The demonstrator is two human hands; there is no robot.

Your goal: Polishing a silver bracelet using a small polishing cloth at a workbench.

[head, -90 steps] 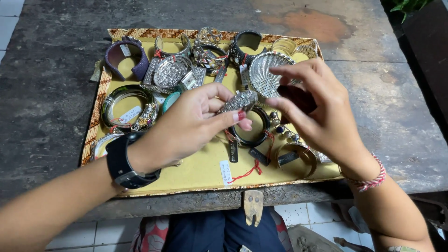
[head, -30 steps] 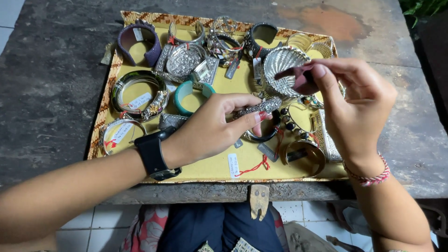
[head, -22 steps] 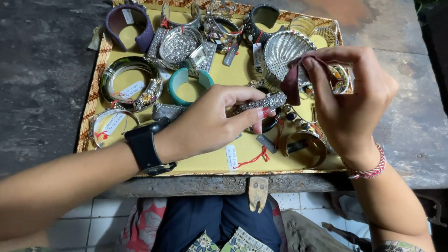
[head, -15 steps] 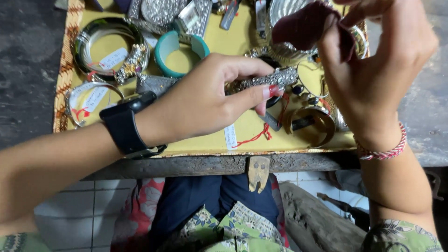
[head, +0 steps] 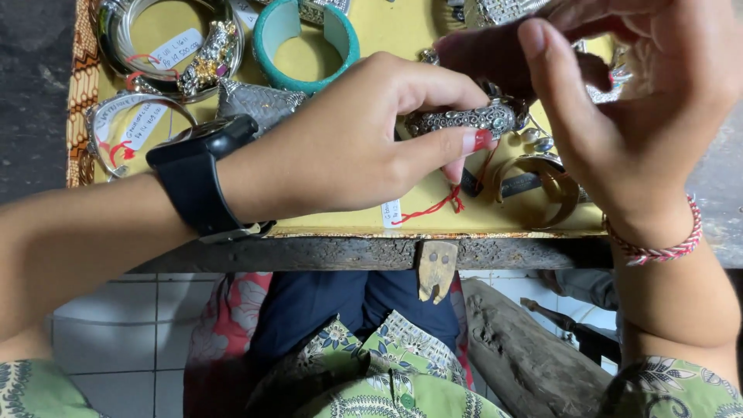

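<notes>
Silver bracelet (head: pixel 464 120) pinched between left hand (head: pixel 348 147) thumb and fingers

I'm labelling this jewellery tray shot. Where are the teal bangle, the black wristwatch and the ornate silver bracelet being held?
teal bangle (head: pixel 340 35), head view, on its right wall.
black wristwatch (head: pixel 190 182), head view, on the strap across the left wrist.
ornate silver bracelet (head: pixel 464 120), head view, on the patterned band between the left fingers.

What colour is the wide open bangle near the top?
Teal bangle, clearest in the head view.
</notes>
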